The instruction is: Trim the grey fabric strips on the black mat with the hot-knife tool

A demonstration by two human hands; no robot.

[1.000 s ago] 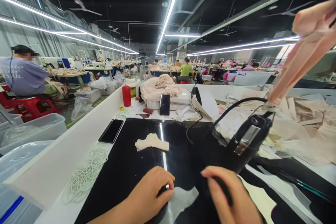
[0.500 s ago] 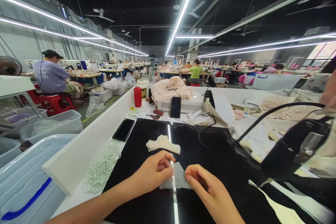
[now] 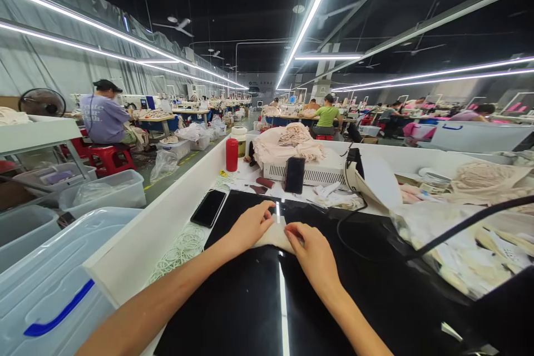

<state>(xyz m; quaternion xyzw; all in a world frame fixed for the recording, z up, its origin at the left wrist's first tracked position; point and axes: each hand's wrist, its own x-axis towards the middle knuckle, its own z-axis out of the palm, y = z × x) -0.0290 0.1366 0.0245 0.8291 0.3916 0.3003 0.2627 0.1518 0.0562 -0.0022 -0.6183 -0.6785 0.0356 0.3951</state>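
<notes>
A thin, pale, see-through piece of fabric (image 3: 278, 221) spans the gap between my hands. It lies over the small stack of cream cloth pieces (image 3: 273, 238) on the black work surface (image 3: 233, 306). My left hand (image 3: 252, 226) pinches the left edge of the thin piece, thumb and index finger close together. On the other side, my right hand (image 3: 312, 250) has its fingertips closed at the right edge. Both hands cover part of the cream stack, so its ends are hidden.
A phone (image 3: 208, 207) and tangled pale green cord (image 3: 181, 250) lie left. Behind stand a red container (image 3: 232, 154), an upright phone (image 3: 294, 174) and a white box (image 3: 325, 169) bearing pink cloth. A black cable (image 3: 471, 222) crosses the right side. Co-workers sit farther off.
Both hands have moved forward with the thin piece, from the near surface onto the cream stack. The view has turned slightly left, and the dark machine at right has mostly left the picture.
</notes>
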